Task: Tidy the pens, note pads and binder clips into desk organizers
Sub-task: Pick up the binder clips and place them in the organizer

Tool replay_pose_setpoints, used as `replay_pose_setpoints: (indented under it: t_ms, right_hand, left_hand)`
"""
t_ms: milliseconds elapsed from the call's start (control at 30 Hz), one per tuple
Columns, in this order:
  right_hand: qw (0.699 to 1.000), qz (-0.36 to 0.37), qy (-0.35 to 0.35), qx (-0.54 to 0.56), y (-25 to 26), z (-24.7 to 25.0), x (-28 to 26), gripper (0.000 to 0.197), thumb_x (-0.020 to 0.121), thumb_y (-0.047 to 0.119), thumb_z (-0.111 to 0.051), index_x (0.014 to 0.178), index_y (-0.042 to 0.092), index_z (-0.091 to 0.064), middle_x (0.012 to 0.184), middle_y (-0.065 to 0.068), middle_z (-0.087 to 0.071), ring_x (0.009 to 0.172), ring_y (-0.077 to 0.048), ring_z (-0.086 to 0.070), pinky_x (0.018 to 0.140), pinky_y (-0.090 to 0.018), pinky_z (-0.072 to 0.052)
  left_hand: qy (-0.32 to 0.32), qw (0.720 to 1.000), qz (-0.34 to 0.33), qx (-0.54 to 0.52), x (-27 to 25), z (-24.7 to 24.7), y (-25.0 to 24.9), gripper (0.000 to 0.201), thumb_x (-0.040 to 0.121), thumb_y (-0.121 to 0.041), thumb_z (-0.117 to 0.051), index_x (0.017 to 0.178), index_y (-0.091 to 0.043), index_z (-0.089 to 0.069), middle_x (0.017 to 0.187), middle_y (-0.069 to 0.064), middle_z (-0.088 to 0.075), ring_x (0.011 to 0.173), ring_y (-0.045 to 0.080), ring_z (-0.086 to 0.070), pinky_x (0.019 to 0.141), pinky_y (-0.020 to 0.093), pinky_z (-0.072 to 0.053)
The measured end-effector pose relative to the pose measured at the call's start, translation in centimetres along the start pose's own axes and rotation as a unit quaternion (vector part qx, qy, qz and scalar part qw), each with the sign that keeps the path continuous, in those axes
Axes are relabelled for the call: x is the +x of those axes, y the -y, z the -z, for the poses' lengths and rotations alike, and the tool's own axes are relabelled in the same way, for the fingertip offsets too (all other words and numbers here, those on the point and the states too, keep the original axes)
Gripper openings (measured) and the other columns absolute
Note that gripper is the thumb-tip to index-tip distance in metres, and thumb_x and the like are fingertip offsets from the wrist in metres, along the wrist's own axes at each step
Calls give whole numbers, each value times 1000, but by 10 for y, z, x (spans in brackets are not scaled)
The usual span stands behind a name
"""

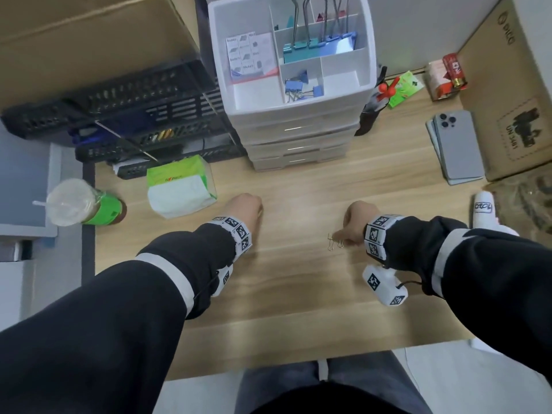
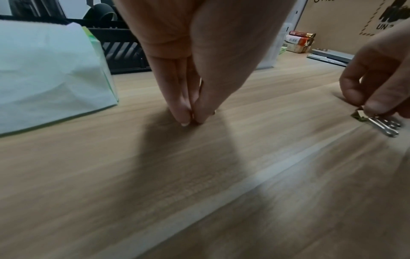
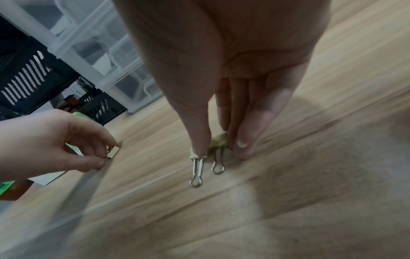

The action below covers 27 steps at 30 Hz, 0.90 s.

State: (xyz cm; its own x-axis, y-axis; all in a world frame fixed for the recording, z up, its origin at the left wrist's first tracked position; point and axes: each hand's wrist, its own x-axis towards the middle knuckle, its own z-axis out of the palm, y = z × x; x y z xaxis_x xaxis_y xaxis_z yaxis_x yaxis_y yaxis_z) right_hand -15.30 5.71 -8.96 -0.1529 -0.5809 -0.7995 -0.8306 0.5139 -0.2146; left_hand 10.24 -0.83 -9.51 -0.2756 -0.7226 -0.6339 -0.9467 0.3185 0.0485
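On the wooden desk my right hand (image 3: 217,149) pinches two small pale green binder clips (image 3: 213,147) between thumb and fingers, their wire handles pointing toward me (image 1: 334,243). The left wrist view shows the same hand (image 2: 366,108) and clips (image 2: 377,121) at the right. My left hand (image 1: 257,204) is to the left, fingertips together on the desk (image 2: 192,120). In the right wrist view it (image 3: 108,154) pinches one small pale binder clip (image 3: 113,151). Behind stands the white organizer (image 1: 367,55), holding note pads (image 1: 251,55), large teal and blue clips (image 1: 316,43) and small blue clips (image 1: 298,88).
A tissue pack (image 1: 179,186) lies just left of my left hand, and a lidded cup (image 1: 80,204) stands further left. Black mesh trays (image 1: 134,115) stand at the back left. Phones (image 1: 457,144), a cardboard box (image 1: 507,85) and a white bottle (image 1: 484,207) are on the right.
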Motion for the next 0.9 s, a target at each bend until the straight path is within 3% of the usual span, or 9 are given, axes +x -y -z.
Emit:
replay_pose_setpoints:
  t_ms: [267,433,633,767,900]
  right_hand:
    - [999,30,-4,-38,-2,0,-1,12,69,16,-77,79,16,-70,78,-2,-71,74,-21,-69,64,-28,-56]
    - [998,37,-22,-50,-8,-1,-1,15,70,13,-74,82,19,-68,81,0,-68,73,-20,-67,66,-29,-57]
    - [996,58,-24,-68,-12,0,1,22,73,5,-64,89,21,-64,89,1,-64,75,-20,-64,60,-25,-50]
    - [993,71,-30,-94,-17,-2,-1,17,75,8,-63,88,18,-66,91,-1,-65,77,-21,-64,63,-25,-52]
    - [993,92,-26,-72,-19,-2,-5,13,70,10,-65,78,20,-65,80,3,-65,64,-14,-59,50,-21,-43]
  left_hand:
    - [4,1000,-1,3,-1,-4,3,28,83,-2,-60,104,-16,-73,110,6,-59,95,27,-64,84,40,-56]
    - [24,1000,-8,1,-2,-3,-1,11,85,-11,-65,90,-20,-71,108,2,-65,93,26,-65,82,36,-56]
    - [7,999,-10,-41,-12,-11,-4,25,83,-9,-59,104,-19,-54,97,3,-63,77,23,-61,65,34,-51]
    - [11,996,-33,-88,-18,-10,-11,34,89,-11,-50,120,-22,-61,116,-1,-63,98,25,-64,83,38,-55]
    - [4,993,-64,-97,-22,-5,-20,29,94,-16,-45,111,-18,-68,115,3,-67,104,26,-63,89,39,-52]
